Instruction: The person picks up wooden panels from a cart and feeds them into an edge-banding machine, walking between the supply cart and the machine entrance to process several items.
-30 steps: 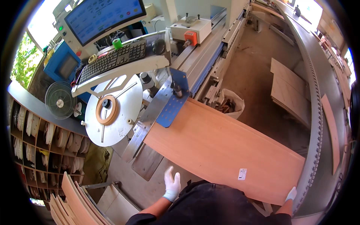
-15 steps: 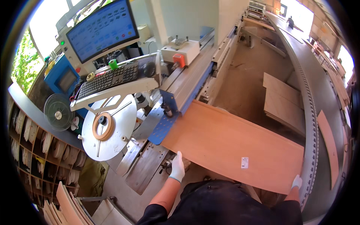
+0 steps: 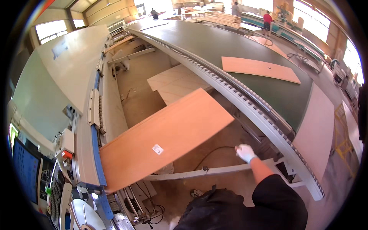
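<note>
A long orange-brown wood panel [image 3: 180, 126] with a small white label [image 3: 157, 149] reaches out from the blue-edged feed side of a machine. Its far right end hangs over the gap before the toothed rail. My right hand [image 3: 246, 153], in a white glove, is a little way off the panel's right end and holds nothing; its fingers look loosely open. A pale blur at the lower edge, beside my dark clothing, seems to be my gloved left hand [image 3: 174, 222]; its fingers are hidden. The panel's left edge lies by the blue perforated plate [image 3: 103, 205].
A grey toothed rail [image 3: 245, 97] borders a dark table [image 3: 191, 38] bearing another orange panel [image 3: 260, 69]. Boards [image 3: 180, 82] lie low in the gap. A crossbar [image 3: 207, 171] spans in front of me. A monitor [image 3: 26, 168] and keyboard [image 3: 55, 201] stand left. People work far off.
My view has swung right. My hands have let go of the panel, and its right end now points farther away from me. My right hand has come away from its edge.
</note>
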The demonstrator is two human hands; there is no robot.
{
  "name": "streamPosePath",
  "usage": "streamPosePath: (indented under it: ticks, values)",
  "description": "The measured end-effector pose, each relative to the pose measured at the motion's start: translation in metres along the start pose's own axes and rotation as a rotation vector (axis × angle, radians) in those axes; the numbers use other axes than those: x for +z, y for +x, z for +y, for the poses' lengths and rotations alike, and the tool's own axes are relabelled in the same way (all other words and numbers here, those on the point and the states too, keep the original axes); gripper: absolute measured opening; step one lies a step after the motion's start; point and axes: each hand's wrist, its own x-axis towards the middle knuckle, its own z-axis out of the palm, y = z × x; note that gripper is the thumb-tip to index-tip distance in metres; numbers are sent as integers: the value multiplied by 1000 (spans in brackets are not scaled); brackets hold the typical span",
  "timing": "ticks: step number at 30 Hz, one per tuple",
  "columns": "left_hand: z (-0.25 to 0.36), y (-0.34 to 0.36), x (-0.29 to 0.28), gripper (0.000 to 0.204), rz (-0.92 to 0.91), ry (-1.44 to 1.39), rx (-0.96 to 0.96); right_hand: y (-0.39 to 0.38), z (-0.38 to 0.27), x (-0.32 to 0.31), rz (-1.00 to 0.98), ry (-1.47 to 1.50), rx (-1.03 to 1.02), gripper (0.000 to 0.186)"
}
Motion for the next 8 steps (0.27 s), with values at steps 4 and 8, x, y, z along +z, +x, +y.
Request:
streamPosePath:
  ticks: [4,8]
  values:
    - [-23,-18,67,49,-296,-251,-159,-108,69,17,-40,-234,-76,32]
    - [-87,-41,120,61,-494,-254,-156,-193,116,-29,2,-124,155,27]
